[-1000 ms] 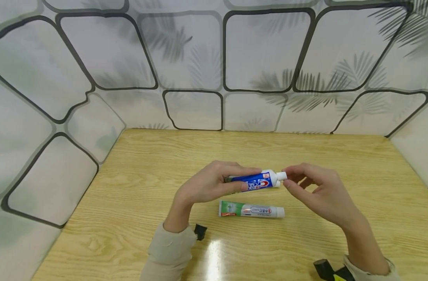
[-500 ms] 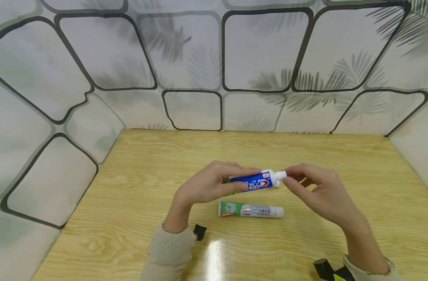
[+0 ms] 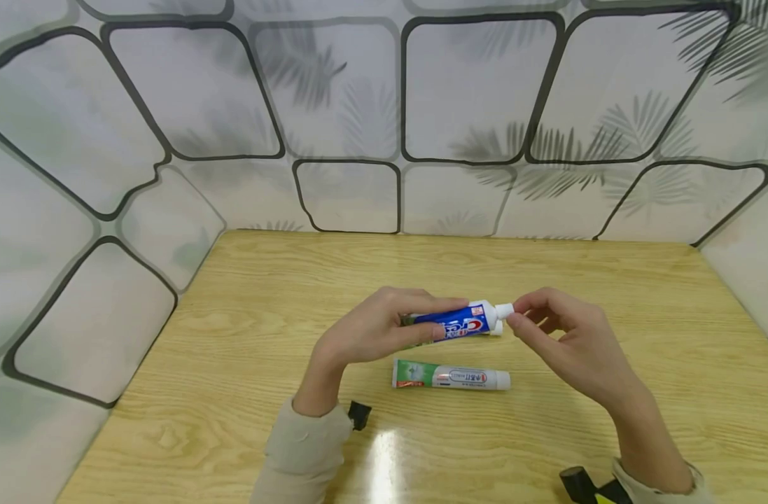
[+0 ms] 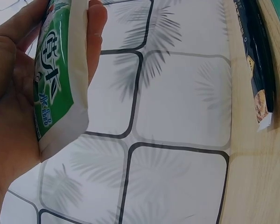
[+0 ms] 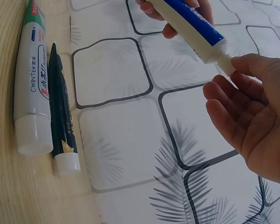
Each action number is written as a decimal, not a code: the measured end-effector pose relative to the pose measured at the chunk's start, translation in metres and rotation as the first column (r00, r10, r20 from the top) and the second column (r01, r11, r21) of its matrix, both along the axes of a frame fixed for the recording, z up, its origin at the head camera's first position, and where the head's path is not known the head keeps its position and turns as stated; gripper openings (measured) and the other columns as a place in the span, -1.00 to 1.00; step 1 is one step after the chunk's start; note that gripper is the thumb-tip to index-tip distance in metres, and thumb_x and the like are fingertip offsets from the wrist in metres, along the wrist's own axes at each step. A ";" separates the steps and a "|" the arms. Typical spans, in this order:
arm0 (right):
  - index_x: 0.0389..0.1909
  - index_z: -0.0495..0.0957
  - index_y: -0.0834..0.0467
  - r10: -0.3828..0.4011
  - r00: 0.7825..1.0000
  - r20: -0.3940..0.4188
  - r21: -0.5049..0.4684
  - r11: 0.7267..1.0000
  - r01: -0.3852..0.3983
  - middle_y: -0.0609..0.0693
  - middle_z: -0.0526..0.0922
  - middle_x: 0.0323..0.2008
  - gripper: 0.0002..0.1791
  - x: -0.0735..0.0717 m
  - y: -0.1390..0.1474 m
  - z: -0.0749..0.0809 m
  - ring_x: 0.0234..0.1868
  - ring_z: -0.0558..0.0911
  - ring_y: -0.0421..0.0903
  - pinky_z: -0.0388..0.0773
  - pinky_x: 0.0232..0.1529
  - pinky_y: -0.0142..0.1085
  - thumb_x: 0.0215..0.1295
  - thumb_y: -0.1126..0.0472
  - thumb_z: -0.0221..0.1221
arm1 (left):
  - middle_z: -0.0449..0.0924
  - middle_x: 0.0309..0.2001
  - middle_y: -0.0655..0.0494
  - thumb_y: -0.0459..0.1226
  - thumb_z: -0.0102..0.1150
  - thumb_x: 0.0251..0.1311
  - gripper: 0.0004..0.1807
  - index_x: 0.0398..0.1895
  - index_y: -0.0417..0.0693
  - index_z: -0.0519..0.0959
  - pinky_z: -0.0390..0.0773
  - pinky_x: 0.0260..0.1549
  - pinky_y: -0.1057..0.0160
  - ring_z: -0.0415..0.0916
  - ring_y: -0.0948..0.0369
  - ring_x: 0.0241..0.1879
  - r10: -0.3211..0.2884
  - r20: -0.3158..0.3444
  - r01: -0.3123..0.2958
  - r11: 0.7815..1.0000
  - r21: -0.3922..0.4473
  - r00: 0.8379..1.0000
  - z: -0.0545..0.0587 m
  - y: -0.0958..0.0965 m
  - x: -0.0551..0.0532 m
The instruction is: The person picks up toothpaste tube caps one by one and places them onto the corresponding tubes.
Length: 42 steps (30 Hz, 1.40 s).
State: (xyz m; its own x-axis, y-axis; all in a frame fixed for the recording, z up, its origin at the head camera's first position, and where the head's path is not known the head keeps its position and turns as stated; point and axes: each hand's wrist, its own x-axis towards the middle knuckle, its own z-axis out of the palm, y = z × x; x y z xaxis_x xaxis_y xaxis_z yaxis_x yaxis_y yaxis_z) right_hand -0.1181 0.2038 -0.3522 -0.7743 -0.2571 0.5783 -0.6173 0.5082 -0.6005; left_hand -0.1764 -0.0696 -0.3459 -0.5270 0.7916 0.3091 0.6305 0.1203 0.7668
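My left hand grips a blue and white Crest toothpaste tube around its body, cap end pointing right. In the left wrist view, the green and white flat end of this toothpaste tube sticks out past the palm. At the other end, my right hand pinches the white cap between thumb and index finger, the other fingers loosely bent. A green and white toothpaste tube lies on the table in front of the hands, its white cap to the right.
A dark toothpaste tube with a white cap lies beside the green and white one, mostly hidden below the held tube in the head view. The wooden table meets patterned walls at the back and sides.
The right hand and the cap end of the held tube have risen slightly. The left hand keeps its grip, and the green and white tube stays in place.
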 end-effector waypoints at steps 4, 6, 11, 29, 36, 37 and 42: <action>-0.25 0.63 0.12 0.016 1.000 0.000 -0.006 1.000 -0.016 -0.12 0.67 -0.39 -0.63 0.000 0.000 0.000 -0.38 0.62 -0.29 0.54 -0.39 -0.51 0.01 0.59 0.35 | 0.66 -0.07 0.13 -0.31 0.18 0.36 -0.56 0.31 -0.08 0.52 0.51 -0.33 0.35 0.48 0.29 -0.29 -0.002 0.000 0.002 1.000 0.002 1.000 0.000 0.000 -0.001; -0.25 0.62 0.12 0.024 1.000 0.000 -0.008 1.000 -0.024 -0.11 0.67 -0.38 -0.62 -0.001 0.000 0.000 -0.37 0.62 -0.29 0.54 -0.39 -0.51 -0.01 0.60 0.35 | 0.66 -0.07 0.12 -0.31 0.18 0.36 -0.56 0.30 -0.09 0.52 0.52 -0.33 0.35 0.49 0.27 -0.29 -0.005 0.000 0.005 1.000 0.004 1.000 0.001 0.000 -0.001; -0.27 0.63 0.11 0.014 1.000 0.002 0.003 1.000 -0.014 -0.12 0.68 -0.40 -0.64 -0.002 0.001 0.001 -0.37 0.62 -0.31 0.54 -0.39 -0.51 0.00 0.59 0.36 | 0.66 -0.07 0.11 -0.31 0.18 0.37 -0.56 0.30 -0.10 0.52 0.52 -0.31 0.35 0.50 0.24 -0.28 -0.010 0.005 0.010 1.000 0.007 1.000 0.001 -0.001 -0.001; -0.27 0.60 0.14 -0.026 0.999 0.029 0.042 0.999 0.024 -0.16 0.65 -0.41 -0.71 -0.003 0.000 0.006 -0.41 0.59 -0.33 0.53 -0.40 -0.51 0.07 0.54 0.35 | 0.64 -0.10 0.16 -0.29 0.16 0.39 -0.55 0.33 -0.07 0.50 0.50 -0.35 0.35 0.47 0.29 -0.29 -0.019 -0.006 0.019 1.000 0.004 1.000 0.002 -0.001 -0.002; -0.21 0.59 0.16 -0.029 0.999 0.020 0.015 0.999 0.028 -0.13 0.62 -0.40 -0.67 -0.004 0.000 0.005 -0.42 0.58 -0.32 0.52 -0.40 -0.52 0.05 0.56 0.35 | 0.63 -0.12 0.15 -0.30 0.15 0.40 -0.54 0.34 -0.08 0.49 0.49 -0.36 0.33 0.48 0.22 -0.30 -0.018 -0.007 0.018 1.000 0.005 1.000 0.003 -0.001 -0.002; -0.20 0.59 0.17 -0.030 0.999 0.019 0.011 1.000 0.030 -0.13 0.62 -0.39 -0.66 -0.003 0.000 0.005 -0.42 0.58 -0.32 0.52 -0.40 -0.52 0.05 0.56 0.35 | 0.63 -0.12 0.15 -0.30 0.15 0.39 -0.54 0.34 -0.08 0.48 0.50 -0.35 0.33 0.48 0.23 -0.30 -0.019 -0.008 0.019 1.000 0.006 1.000 0.003 0.000 -0.002; -0.12 0.58 0.19 -0.030 0.999 0.012 -0.011 0.999 0.030 -0.12 0.62 -0.38 -0.60 -0.003 0.000 0.004 -0.40 0.57 -0.31 0.51 -0.40 -0.53 0.03 0.58 0.35 | 0.63 -0.10 0.14 -0.30 0.15 0.39 -0.54 0.34 -0.08 0.48 0.51 -0.34 0.35 0.48 0.26 -0.29 -0.023 -0.007 0.023 1.000 0.009 1.000 0.004 0.000 -0.002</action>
State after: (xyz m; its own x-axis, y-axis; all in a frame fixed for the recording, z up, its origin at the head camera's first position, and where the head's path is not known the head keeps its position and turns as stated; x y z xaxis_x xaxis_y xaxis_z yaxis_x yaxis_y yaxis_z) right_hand -0.1212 0.2035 -0.3480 -0.7885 -0.2270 0.5716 -0.5944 0.5199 -0.6135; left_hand -0.1784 -0.0697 -0.3414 -0.5064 0.8007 0.3200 0.6384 0.0986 0.7634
